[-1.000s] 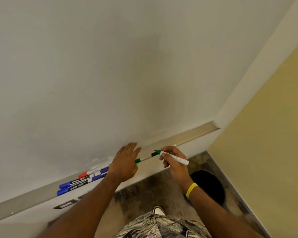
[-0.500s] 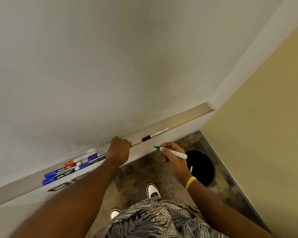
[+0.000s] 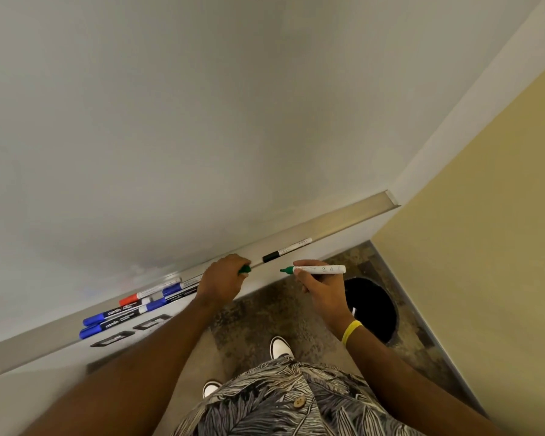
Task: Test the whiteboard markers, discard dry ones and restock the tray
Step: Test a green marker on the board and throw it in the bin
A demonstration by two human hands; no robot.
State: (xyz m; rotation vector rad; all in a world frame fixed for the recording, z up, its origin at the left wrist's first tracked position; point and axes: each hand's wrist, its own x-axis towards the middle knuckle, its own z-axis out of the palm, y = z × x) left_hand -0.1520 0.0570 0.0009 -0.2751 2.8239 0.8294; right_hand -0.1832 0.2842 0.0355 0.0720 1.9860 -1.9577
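My right hand (image 3: 323, 286) holds an uncapped white marker with a green tip (image 3: 317, 270), level and pointing left, just below the whiteboard's metal tray (image 3: 343, 223). My left hand (image 3: 222, 278) is closed at the tray's edge with a green cap (image 3: 244, 269) sticking out of its fingers. A black-capped marker (image 3: 285, 250) lies in the tray between the hands. Blue markers (image 3: 114, 319) and a red-capped one (image 3: 148, 292) lie in the tray to the left. The whiteboard (image 3: 202, 121) fills the upper view.
A round black bin (image 3: 375, 306) stands on the floor under my right hand, by the yellow wall (image 3: 485, 247). My white shoes (image 3: 280, 347) stand on mottled flooring. Black rectangular marks (image 3: 129, 332) show on the wall under the tray.
My left hand dropped from flat against the board to the tray edge and closed on the green cap. My right hand lowered the uncapped marker away from the board.
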